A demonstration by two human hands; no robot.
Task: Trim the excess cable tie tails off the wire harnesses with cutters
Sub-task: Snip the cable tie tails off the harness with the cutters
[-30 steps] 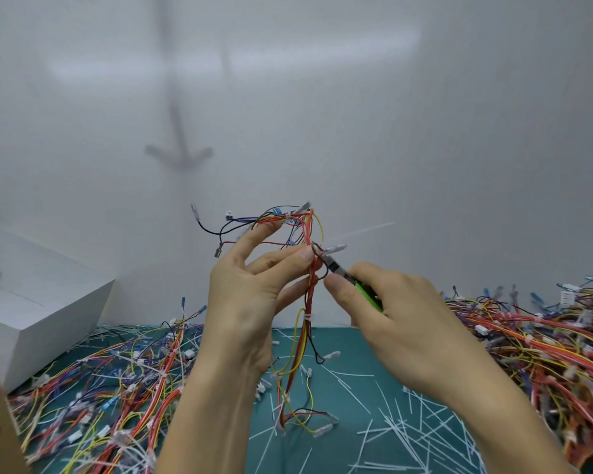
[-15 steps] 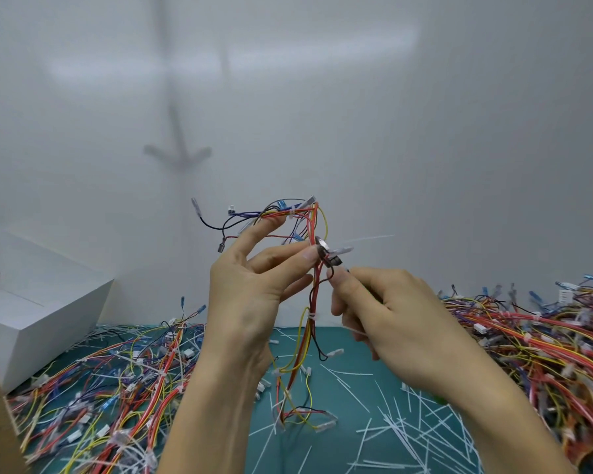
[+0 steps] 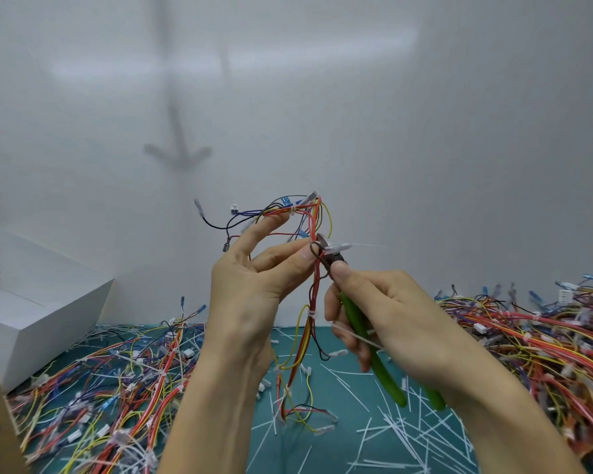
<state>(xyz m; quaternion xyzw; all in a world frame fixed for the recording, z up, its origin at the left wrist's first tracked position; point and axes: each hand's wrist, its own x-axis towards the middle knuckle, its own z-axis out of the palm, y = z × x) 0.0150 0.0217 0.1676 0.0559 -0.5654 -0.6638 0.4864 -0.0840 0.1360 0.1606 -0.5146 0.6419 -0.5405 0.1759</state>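
Observation:
My left hand point(image 3: 254, 275) holds up a wire harness point(image 3: 314, 302) of red, yellow, blue and black wires, fingertips pinching the bundle near its top. My right hand point(image 3: 391, 319) grips green-handled cutters point(image 3: 367, 336). The cutters' dark jaws point(image 3: 331, 253) sit at a cable tie on the bundle, beside my left fingertips. A thin white cable tie tail point(image 3: 356, 247) sticks out to the right from the jaws. The harness's lower end hangs down to the teal mat point(image 3: 339, 388).
Heaps of harnesses lie at the left point(image 3: 117, 388) and at the right point(image 3: 545, 336) of the mat. Cut white tie tails point(image 3: 408, 436) litter the mat in front. A white box point(image 3: 31, 302) stands at the left, before a white wall.
My right hand has turned, so the green handles now point down toward me. The cutter jaws have stayed at the tie. The harness has risen slightly.

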